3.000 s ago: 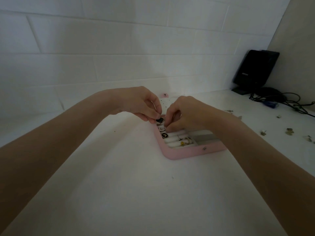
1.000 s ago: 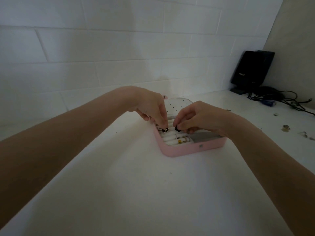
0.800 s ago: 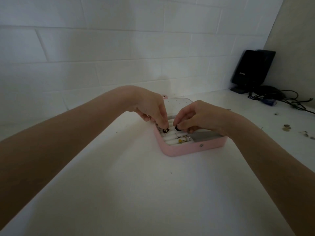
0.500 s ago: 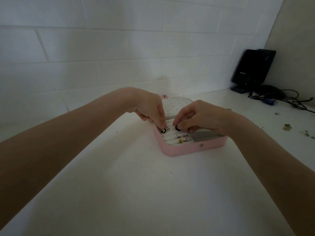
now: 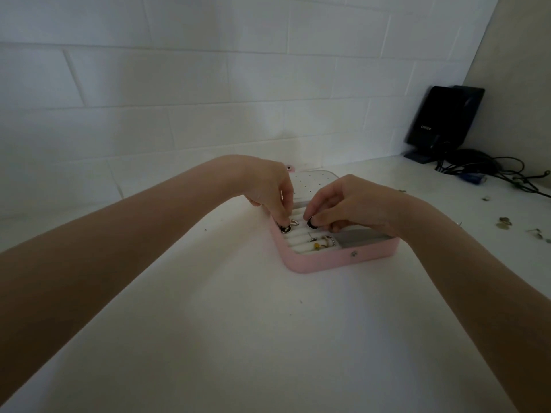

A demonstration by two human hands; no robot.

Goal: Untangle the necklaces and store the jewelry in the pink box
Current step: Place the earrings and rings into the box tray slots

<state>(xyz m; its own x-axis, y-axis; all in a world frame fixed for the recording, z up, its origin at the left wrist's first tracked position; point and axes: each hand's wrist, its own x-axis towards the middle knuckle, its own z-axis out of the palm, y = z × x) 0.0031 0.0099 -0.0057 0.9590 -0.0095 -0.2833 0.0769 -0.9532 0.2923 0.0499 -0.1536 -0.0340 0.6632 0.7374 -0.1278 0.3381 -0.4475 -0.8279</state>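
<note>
Both hands are over the open pink box (image 5: 343, 259), left hand (image 5: 268, 189) and right hand (image 5: 351, 204) each pinching a dark earring (image 5: 311, 223) onto the rolls, rings (image 5: 323, 242) stored, loose pieces (image 5: 504, 222) far right on the worktop (image 5: 238, 323).

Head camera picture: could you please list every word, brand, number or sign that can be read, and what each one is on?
Black speaker by the corner wall: a short pale brand word on its front, too small and blurred to read.
Pink box: no lettering to be seen, only a small metal stud on its front wall.
Small black pieces at the left hand and right hand: no legible marks.
</note>
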